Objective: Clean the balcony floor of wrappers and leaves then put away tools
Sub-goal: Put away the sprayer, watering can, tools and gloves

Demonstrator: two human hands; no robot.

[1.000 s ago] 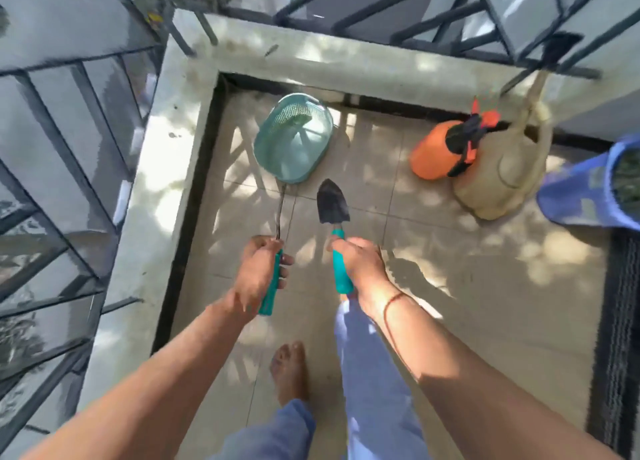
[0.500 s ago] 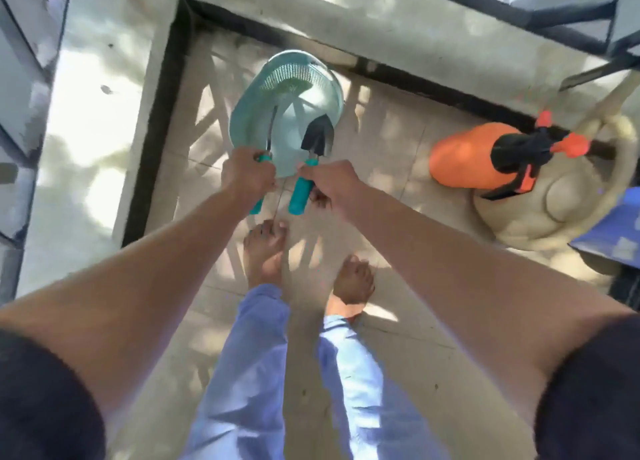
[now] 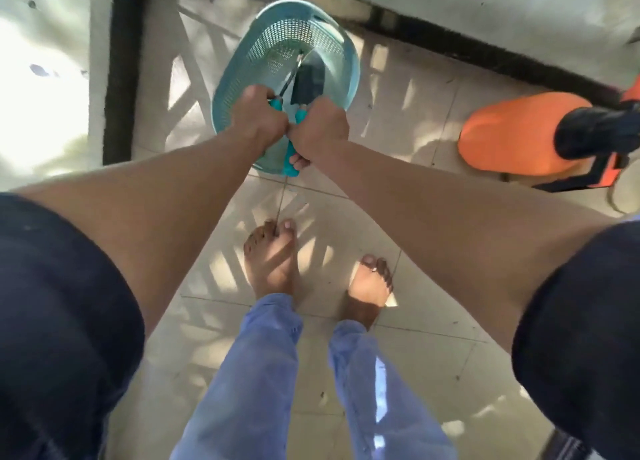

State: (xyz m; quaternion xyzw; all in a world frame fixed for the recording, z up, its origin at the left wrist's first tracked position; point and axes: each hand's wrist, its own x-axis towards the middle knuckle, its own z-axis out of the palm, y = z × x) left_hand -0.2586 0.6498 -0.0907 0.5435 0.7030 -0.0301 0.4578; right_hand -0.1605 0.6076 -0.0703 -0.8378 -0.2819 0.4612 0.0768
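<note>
Left hand: my left hand (image 3: 258, 122) is curled into a tight fist round the teal handle of the thin metal tool (image 3: 289, 80). Only a short bit of handle shows past my knuckles.
Left fingers: wrapped under the handle, hidden from me by the back of the hand. I cannot tell how they lie against each other.
Right hand: my right hand (image 3: 320, 130) grips the teal handle of the trowel (image 3: 304, 83). The knuckles of both hands touch.
Right fingers: curled round the handle, with a fingertip or two showing at the near end beside the handle's butt.
Thin metal tool: its dark shaft runs far and right from my left fist, down into the basket. The working end is too blurred to name.
Trowel: its dark blade points away from me and sits inside the basket, just right of the other tool's shaft.
Basket: the teal perforated basket (image 3: 242, 75) stands on the tiled floor (image 3: 415, 286) in the far left corner, near the black strip along the wall. Inside it I see only the two tool heads. Whether they touch the bottom I cannot tell.
Sprayer: an orange sprayer (image 3: 519, 134) with a black top lies on the floor at the right, well apart from the basket.
Feet: my bare feet stand on the tiles, near to me.
</note>
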